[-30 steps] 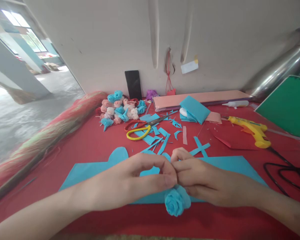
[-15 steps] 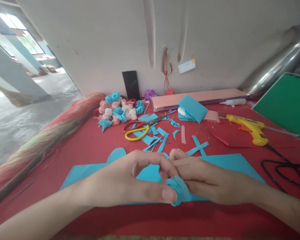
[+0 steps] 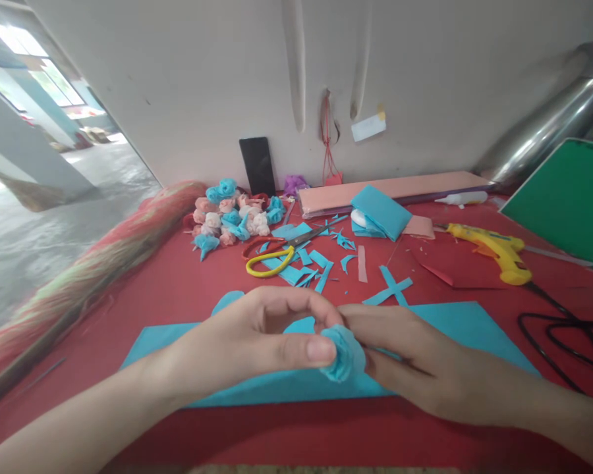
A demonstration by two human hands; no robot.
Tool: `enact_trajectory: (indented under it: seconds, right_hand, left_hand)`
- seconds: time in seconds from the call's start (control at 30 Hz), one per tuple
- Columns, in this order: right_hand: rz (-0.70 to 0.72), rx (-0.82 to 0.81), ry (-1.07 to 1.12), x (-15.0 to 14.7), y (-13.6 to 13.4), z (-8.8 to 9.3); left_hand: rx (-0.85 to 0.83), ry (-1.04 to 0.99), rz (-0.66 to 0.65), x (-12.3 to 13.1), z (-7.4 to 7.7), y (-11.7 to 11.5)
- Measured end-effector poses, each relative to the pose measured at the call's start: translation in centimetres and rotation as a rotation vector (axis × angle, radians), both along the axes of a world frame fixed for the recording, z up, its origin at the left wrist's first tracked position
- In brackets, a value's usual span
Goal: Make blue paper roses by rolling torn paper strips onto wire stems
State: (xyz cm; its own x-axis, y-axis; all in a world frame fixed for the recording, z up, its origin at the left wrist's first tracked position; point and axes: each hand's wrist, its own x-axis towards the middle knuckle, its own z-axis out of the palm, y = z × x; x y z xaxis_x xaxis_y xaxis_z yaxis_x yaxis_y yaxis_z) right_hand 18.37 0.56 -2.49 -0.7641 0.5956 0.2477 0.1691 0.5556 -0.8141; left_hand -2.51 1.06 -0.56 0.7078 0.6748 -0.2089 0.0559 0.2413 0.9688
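A blue paper flower [image 3: 342,355] is held between my two hands over a large blue paper sheet [image 3: 257,390]. My left hand [image 3: 261,339] pinches the flower's left side, with the thumb in front and the fingers curved over behind. On the flower's right, my right hand [image 3: 425,352] has its fingers closed against the back of the flower; their tips are partly hidden. The sheet lies flat on the red tabletop [image 3: 301,438]. Beyond the hands lie scissors [image 3: 271,261] with one red and one yellow handle, among blue paper scraps [image 3: 321,263].
Finished paper flowers [image 3: 232,214] are piled at the back left beside a black phone [image 3: 257,164]. A yellow glue gun [image 3: 497,250] with a black cord [image 3: 548,329] lies on the right. Folded blue paper [image 3: 381,212] and pink paper [image 3: 385,191] lie at the back.
The flower has moved slightly up and left, together with my left hand's fingers. My right hand's fingers have shifted and lie straighter behind the flower.
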Motion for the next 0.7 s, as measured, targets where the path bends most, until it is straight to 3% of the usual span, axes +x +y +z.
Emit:
enact_trajectory:
  seconds: [0.17, 0.47, 0.7]
  right_hand:
    - [-0.034, 0.145, 0.027, -0.1, -0.4, -0.2]
    - [-0.319, 0.731, -0.004, -0.4, -1.1, -1.0]
    - [-0.351, 0.884, 0.010, -0.1, -1.2, -1.9]
  left_hand:
    - [-0.009, 0.012, 0.008, 0.0, 0.2, -0.1]
    - [0.022, -0.013, 0.094, -0.1, -0.1, -0.3]
    - [-0.030, -0.043, 0.103, 0.3, -0.6, -0.1]
